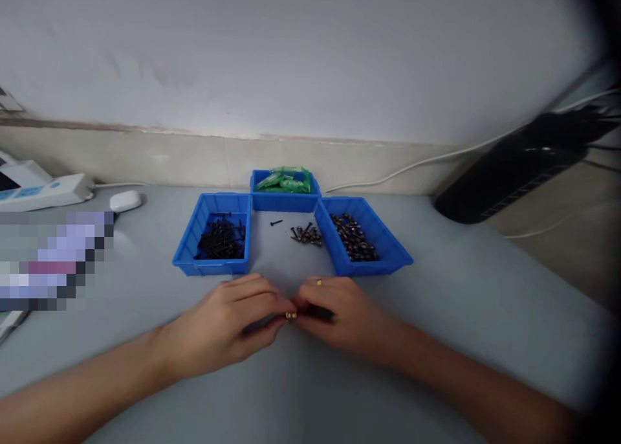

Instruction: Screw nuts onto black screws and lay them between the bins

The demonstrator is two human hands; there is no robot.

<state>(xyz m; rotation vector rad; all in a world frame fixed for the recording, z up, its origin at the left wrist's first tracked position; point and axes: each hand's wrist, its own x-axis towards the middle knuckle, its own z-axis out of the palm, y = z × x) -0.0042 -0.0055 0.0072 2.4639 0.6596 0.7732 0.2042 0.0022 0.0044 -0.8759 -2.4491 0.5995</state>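
- The grey tabletop (242,405) spreads under everything; clock directions here take 12 as straight away from the person.
- The left hand (213,331) comes in from 8 o'clock, its thumb and forefinger nearly closed in a pinch on a small brassy piece (291,315) at its 3 o'clock side.
- The right hand (349,311) comes in from 4 o'clock, fingers curled and thumb and forefinger drawn together on the same piece, which lies at its 9 o'clock side.
- Around the piece stand three blue bins: the right bin (373,268) with metallic fittings at 1 to 2 o'clock, the left bin (208,268) with black screws at 10 to 11, the back bin (284,203) with green packets at 12.
- A small pile of hardware (306,235) sits just past 12, beside the right bin; a lone screw (276,222) lies just short of 12.
- The piece itself seems to run from 9 to 3, fingertip to fingertip; neither hand is nearer, and fingers hide its ends, so its full length cannot be told.
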